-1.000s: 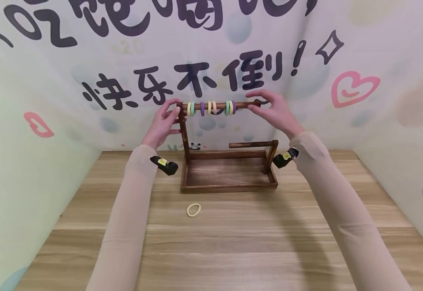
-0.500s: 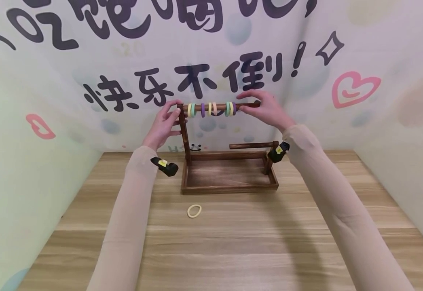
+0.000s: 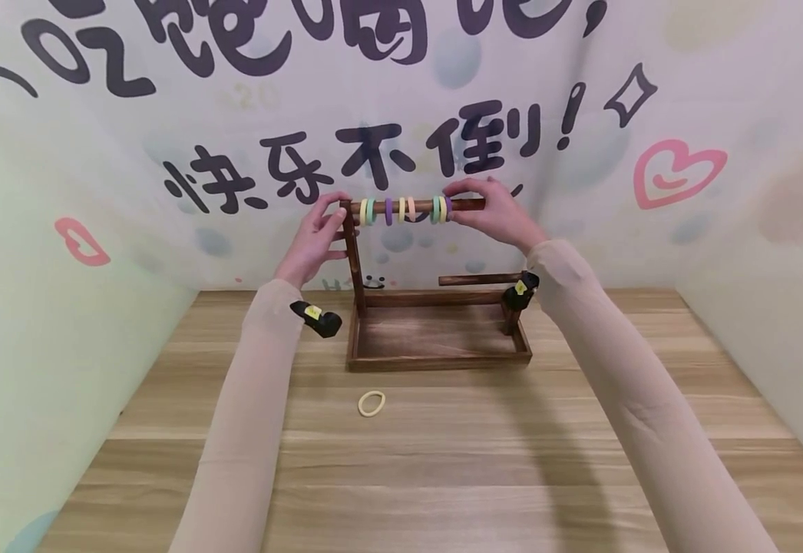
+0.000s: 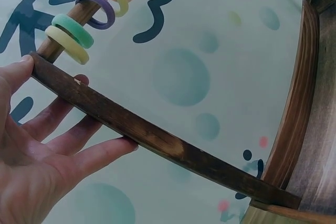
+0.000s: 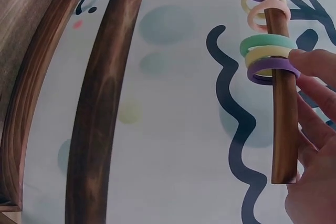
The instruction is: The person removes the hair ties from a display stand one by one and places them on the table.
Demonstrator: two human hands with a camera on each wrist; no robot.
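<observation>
My left hand (image 3: 310,242) grips the top of the upright post (image 3: 355,265) of a dark wooden stand, its thumb at the upper end and fingers behind. From that post a round bar (image 3: 467,205) runs right, carrying several rings in yellow, mint, purple and peach. My right hand (image 3: 497,213) is at the bar's free end, thumb and index fingertips on the outermost purple ring (image 3: 449,206), its other fingers behind the bar in the right wrist view. Mint and yellow rings (image 5: 266,42) sit right beside that purple one.
The stand's shallow tray (image 3: 436,361) rests on the wood-grain table (image 3: 443,491), close to the printed back cloth. A shorter, lower bar (image 3: 477,279) projects left from its right post. One loose yellow ring (image 3: 371,404) lies in front of the tray.
My right hand has moved left along the bar from its free end up to the outermost purple ring. My left hand keeps its grip on the post; the rings hold their places.
</observation>
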